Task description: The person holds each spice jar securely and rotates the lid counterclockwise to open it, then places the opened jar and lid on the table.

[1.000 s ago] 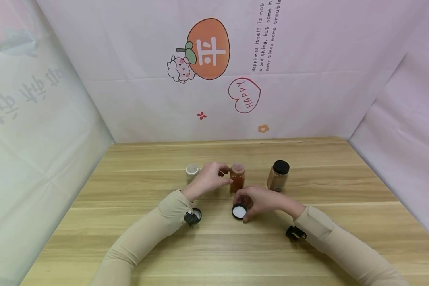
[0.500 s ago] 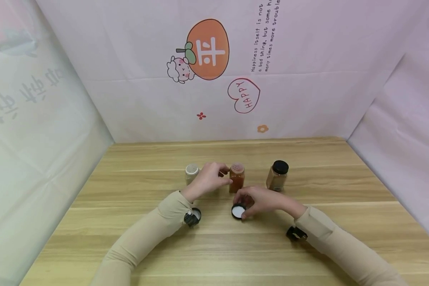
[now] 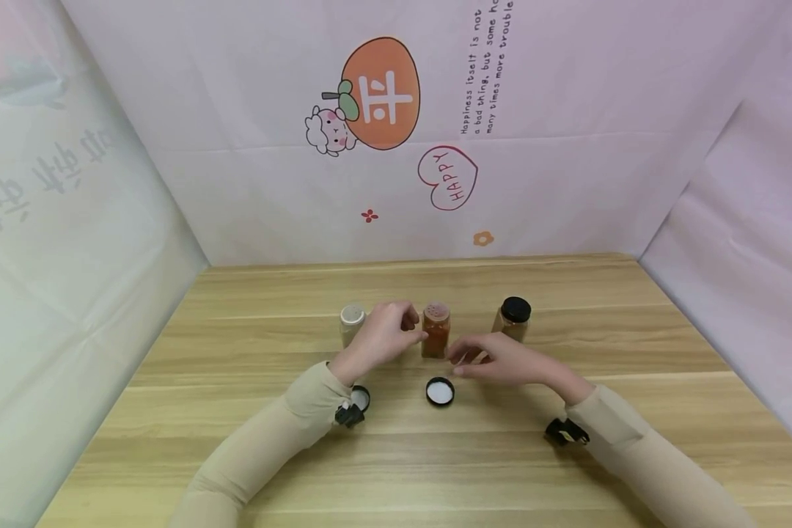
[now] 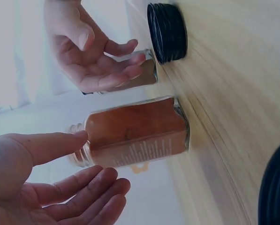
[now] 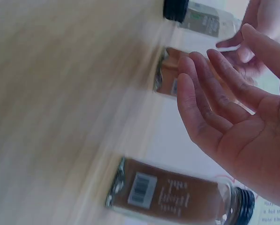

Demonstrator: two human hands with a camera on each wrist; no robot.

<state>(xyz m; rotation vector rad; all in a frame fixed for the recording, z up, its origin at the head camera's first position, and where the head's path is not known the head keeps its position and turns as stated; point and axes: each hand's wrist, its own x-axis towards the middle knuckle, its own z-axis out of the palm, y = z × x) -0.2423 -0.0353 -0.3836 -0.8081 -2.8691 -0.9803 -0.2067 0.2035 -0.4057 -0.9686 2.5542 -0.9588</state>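
A glass spice jar of red-orange powder stands upright mid-table, its perforated shaker top uncovered. My left hand is at its left side, thumb tip and loosely bent fingers right at the neck in the left wrist view, not wrapped round it. In front of the jar a black lid lies with its white inside up. Just behind that lid, to its right, my right hand hovers with relaxed fingers; its palm shows nothing held in the right wrist view.
A jar with a pale perforated top stands left, partly behind my left hand. A second black lid lies beside my left wrist. On the right is a jar of brown powder with its black lid on. Cloth walls border the wooden table.
My right hand has let go of the black lid, leaving it on the table, and moved back and to the right. The left hand stays beside the red-orange jar.
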